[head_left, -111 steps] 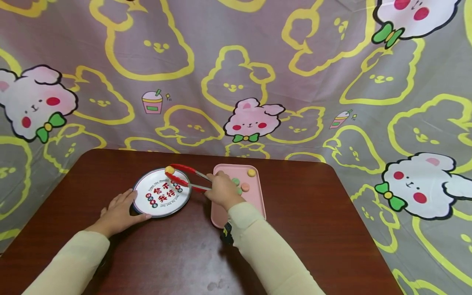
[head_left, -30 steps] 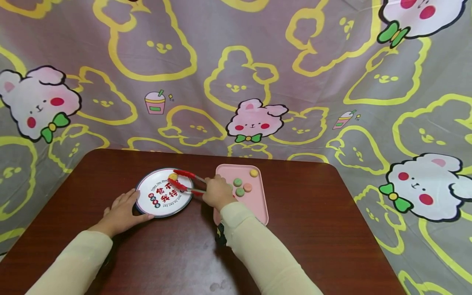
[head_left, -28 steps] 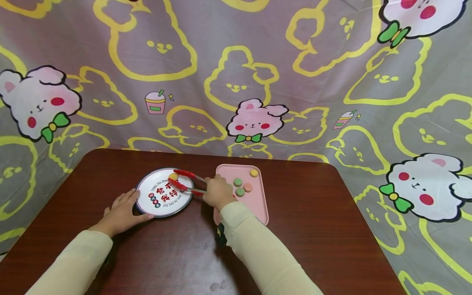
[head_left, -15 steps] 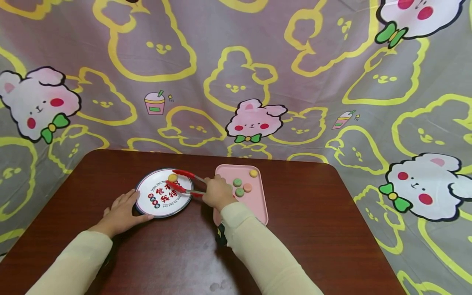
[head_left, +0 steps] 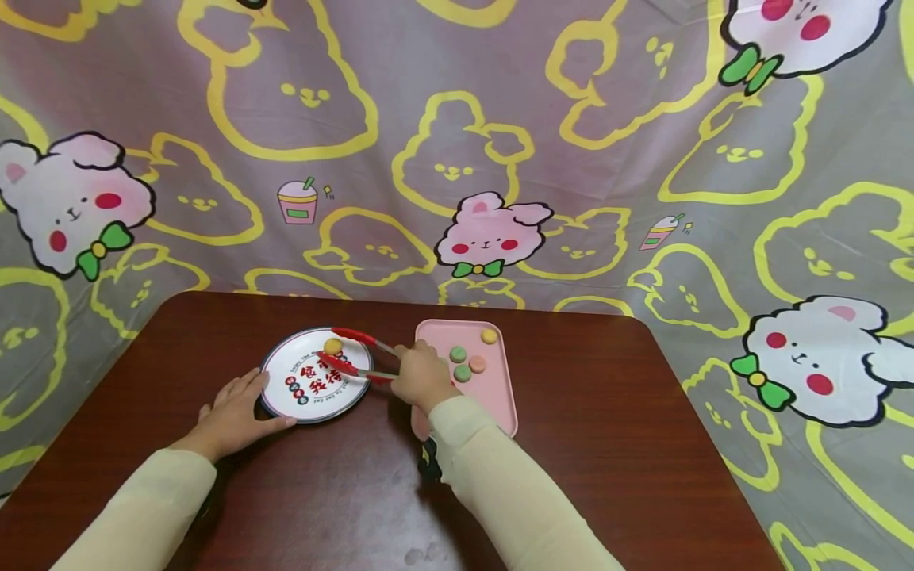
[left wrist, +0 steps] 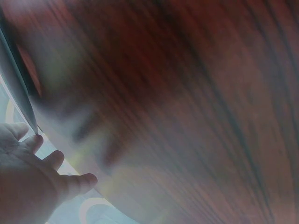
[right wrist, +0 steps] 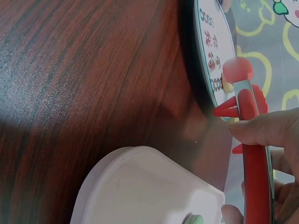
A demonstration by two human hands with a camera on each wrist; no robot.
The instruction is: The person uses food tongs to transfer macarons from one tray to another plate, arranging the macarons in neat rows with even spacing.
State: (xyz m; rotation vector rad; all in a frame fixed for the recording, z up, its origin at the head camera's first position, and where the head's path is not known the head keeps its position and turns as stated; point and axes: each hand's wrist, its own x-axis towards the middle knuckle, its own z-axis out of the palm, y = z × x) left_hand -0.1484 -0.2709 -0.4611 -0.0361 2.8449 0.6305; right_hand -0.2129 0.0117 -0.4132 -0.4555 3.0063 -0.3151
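My right hand grips red-and-metal tongs, also large in the right wrist view, where my thumb lies along the red handle. Their red tips stand apart over a white plate with a dark rim and red lettering. Between the tips, a small yellow macaron appears to rest on the plate, slightly apart from them. At the plate's left edge, my left hand rests with fingers spread and thumb along the near rim. The left wrist view shows its extended fingers by the rim.
A pink tray lies right of the plate, partly beneath my right hand. On it are a yellow macaron, a pink macaron and green macarons. A patterned cloth hangs behind the brown table.
Earlier the tongs pinched the yellow macaron near the plate's far edge. Now it sits on the plate and the tongs' tips have spread away from it. My left hand stays at the rim.
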